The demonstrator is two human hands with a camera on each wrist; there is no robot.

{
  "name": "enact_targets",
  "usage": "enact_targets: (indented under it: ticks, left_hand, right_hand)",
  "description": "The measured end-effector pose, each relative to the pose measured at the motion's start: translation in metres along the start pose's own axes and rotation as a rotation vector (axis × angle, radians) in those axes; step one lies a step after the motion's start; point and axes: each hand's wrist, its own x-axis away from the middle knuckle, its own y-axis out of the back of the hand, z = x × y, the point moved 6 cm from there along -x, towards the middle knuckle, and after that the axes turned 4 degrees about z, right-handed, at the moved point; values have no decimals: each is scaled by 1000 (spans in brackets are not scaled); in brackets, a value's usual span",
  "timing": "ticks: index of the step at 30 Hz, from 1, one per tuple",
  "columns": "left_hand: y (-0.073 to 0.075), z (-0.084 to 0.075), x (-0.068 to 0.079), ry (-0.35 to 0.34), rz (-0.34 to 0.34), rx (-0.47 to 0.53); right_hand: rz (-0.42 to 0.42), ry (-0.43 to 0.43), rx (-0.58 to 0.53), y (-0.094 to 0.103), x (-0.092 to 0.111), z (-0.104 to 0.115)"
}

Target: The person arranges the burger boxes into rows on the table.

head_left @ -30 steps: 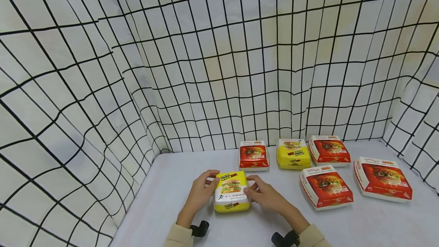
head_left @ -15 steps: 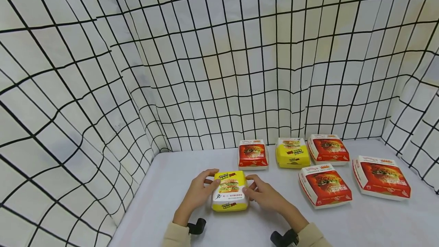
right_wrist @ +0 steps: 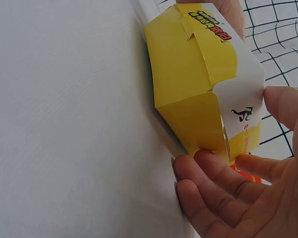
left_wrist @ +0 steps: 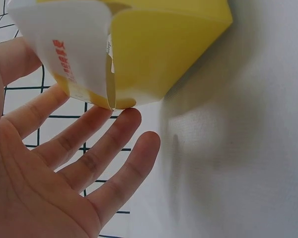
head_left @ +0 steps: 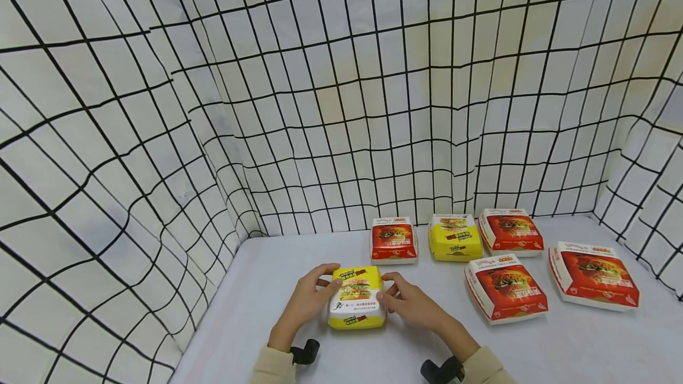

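Observation:
A yellow and white burger box with a burger picture on its lid stands closed on the white table, between both hands. My left hand holds its left side, the thumb at the lid's edge and the fingers towards the far corner. From the other side, my right hand holds the box, thumb on the right edge. In the left wrist view, the fingertips touch the yellow side wall near a corner, with the little finger apart from it. The right wrist view shows a tucked flap beside the right thumb.
Behind the hands stand a small red burger box and another yellow burger box. Further right are three larger red burger boxes. White walls with a black grid enclose the table at the back and sides.
The yellow burger box has shifted very slightly to the left with both hands still on it. The head view has tilted a little; the other boxes stay in place.

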Motion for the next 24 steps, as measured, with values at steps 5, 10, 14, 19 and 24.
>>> enact_targets:
  ticks: [5, 10, 14, 19, 24]
  left_hand:
    - [2, -1, 1, -2, -4, 5]
    - [4, -2, 1, -11, -14, 9]
    - [5, -1, 1, -16, -16, 3]
    - [3, 1, -1, -21, -9, 10]
    - [2, 1, -1, -16, -12, 10]
  right_hand:
    - [5, -8, -2, 0, 1, 1]
    - [7, -23, 3, 1, 1, 1]
    - [5, -25, 8, 1, 0, -1]
    - [2, -25, 16, 2, -1, -4]
    - [6, -14, 14, 0, -2, -3]
